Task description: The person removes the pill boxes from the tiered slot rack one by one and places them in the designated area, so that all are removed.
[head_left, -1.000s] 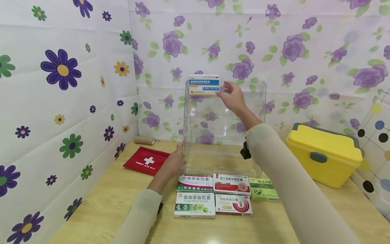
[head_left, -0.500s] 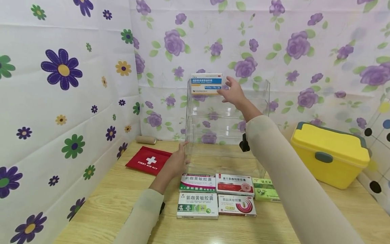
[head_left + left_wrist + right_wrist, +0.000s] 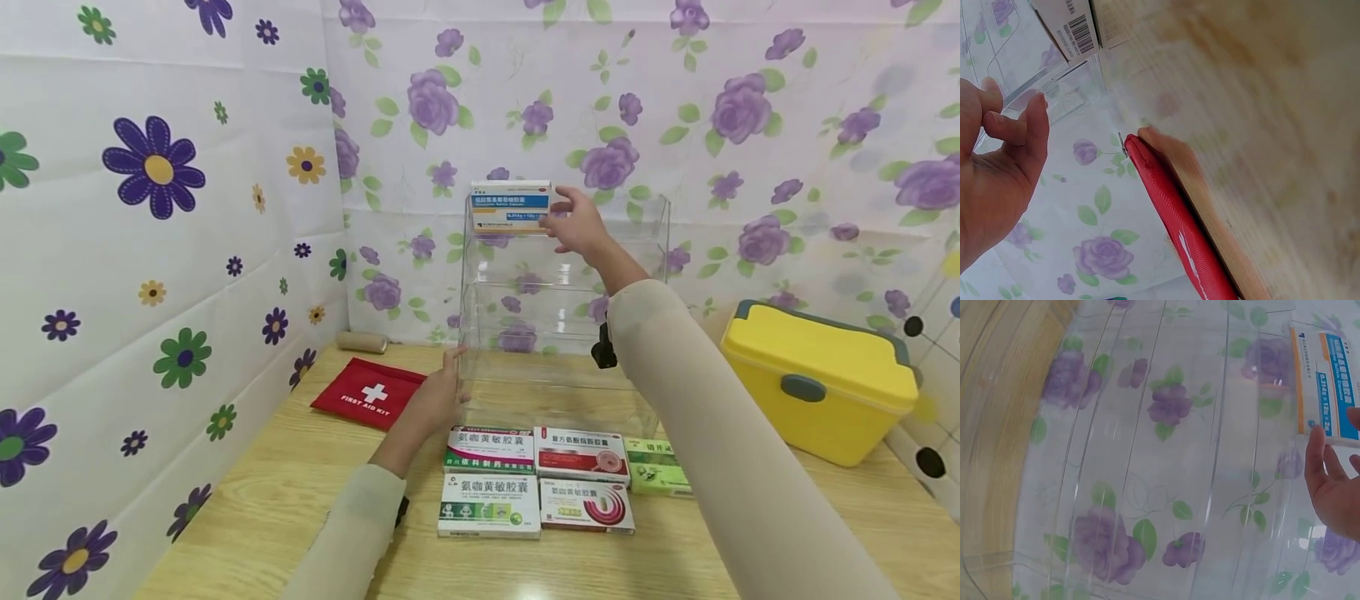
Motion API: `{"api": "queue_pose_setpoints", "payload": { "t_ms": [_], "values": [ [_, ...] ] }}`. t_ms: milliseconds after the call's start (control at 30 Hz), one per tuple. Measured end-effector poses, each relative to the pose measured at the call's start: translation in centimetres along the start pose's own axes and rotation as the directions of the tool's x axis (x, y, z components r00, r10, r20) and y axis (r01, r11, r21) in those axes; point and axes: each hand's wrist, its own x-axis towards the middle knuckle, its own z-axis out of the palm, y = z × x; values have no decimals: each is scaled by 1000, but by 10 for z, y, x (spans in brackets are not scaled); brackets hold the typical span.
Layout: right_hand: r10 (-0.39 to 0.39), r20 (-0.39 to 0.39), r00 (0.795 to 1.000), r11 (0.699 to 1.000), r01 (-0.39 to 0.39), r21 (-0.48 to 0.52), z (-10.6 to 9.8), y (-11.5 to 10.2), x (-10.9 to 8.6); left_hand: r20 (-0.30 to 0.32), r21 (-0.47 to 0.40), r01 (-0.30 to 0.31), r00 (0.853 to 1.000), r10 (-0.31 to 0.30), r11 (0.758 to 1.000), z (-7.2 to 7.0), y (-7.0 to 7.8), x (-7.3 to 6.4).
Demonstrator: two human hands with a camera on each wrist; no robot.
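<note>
A clear stepped display rack [image 3: 555,367] stands on the table. On its top tier, at the left end, a blue-and-white medicine box [image 3: 510,202] stands upright with its printed front showing. My right hand [image 3: 581,227] touches the box's right end with its fingertips; in the right wrist view the fingers [image 3: 1315,453] are at the box's lower corner. Lower down, my left hand [image 3: 437,396] holds the rack's left side edge. The left wrist view shows that hand [image 3: 1004,156] with bent fingers at the clear panel.
Several medicine boxes lie in front of the rack, among them a green-and-white one [image 3: 489,506] and a red one [image 3: 581,454]. A red first aid pouch [image 3: 367,396] and a cardboard tube [image 3: 362,342] lie at left. A yellow storage box [image 3: 821,383] stands at right.
My right hand draws slightly off the medicine box's end, then touches it again. The box stays at the left of the top tier. My left hand keeps its place; the view shifts a little.
</note>
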Motion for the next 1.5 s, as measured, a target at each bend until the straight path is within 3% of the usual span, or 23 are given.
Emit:
{"api": "queue_pose_setpoints", "payload": {
  "t_ms": [200,600,933,1233,1500],
  "values": [
    [-19,-52,998,993,12,-119,7,-4,3,14,-11,-5,1000,5,1000,-3,0,-1],
    [-51,-180,982,988,23,-156,11,-6,10,16,-11,-1,1000,1,1000,-1,-3,0],
    [-85,-197,977,943,15,-333,8,-19,13,27,-10,29,999,-29,1000,-1,-2,0],
    [-175,-194,965,952,116,-284,3,-26,14,30,-12,43,999,-43,999,-2,-1,-1],
    [-216,-249,944,960,159,-231,-11,-37,4,37,-24,46,998,-45,999,-1,0,-2]
  ]
}}
